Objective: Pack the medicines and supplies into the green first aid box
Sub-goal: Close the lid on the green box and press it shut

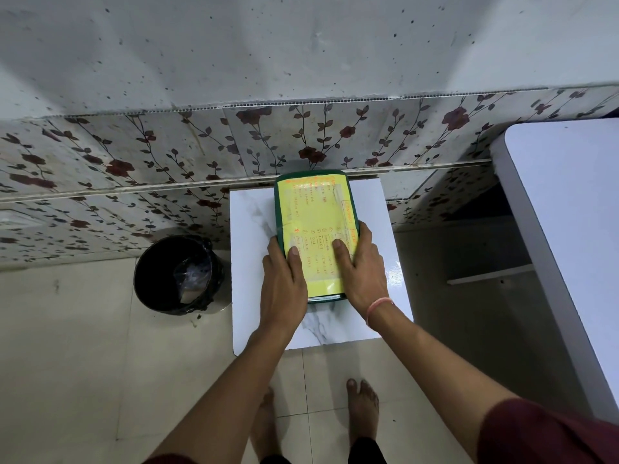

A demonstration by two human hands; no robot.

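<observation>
Floral wall tiles (pixel 140 162) and a pale tiled floor (pixel 67 346) are framing a small marbled tabletop (pixel 375 249), with a black bin (pixel 177 274) standing just beside it. On it the green first aid box (pixel 279 209) is lying shut under its yellow label. The left hand (pixel 284 279) and right hand (pixel 360 262) are gripping its near sides, thumbs on the lid; lifting it unlatched could, I judge, be spilling the contents.

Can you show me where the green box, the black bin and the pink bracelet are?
green box (pixel 278 202), head view, left rim
black bin (pixel 160 272), head view, dark inside
pink bracelet (pixel 378 305), head view, band on the right wrist
</observation>
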